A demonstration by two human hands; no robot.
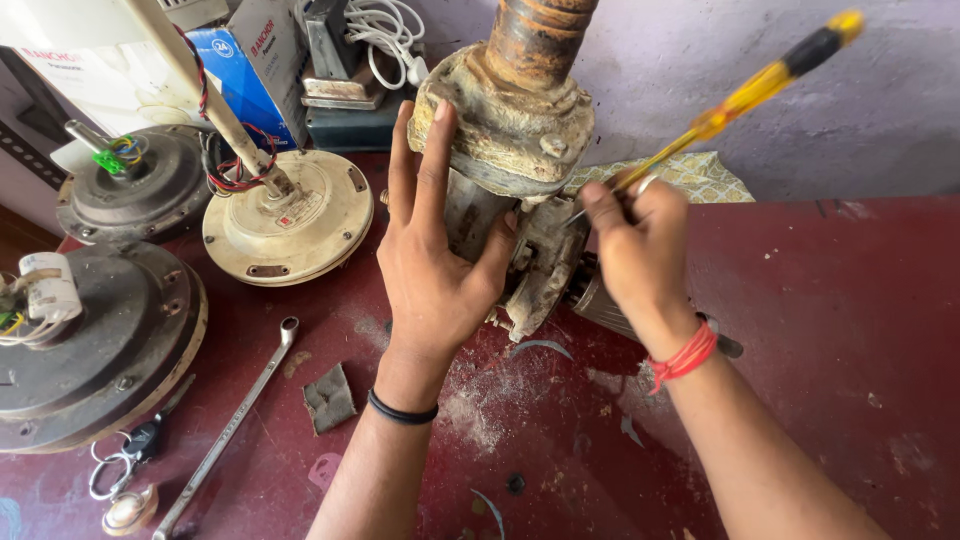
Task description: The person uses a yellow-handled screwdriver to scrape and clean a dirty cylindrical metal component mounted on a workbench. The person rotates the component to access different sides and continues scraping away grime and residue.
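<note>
Head view: left hand (435,255) clasps the corroded pump motor (510,150) at twelve o'clock on the tabletop (850,330); right hand (635,250) pinches a yellow screwdriver (740,100), tip at the housing seam, cover still attached.

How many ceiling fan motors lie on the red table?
3, all left of the hands: a cream one nearest the left hand, a dark one behind, a larger dark one at the left edge.
</note>
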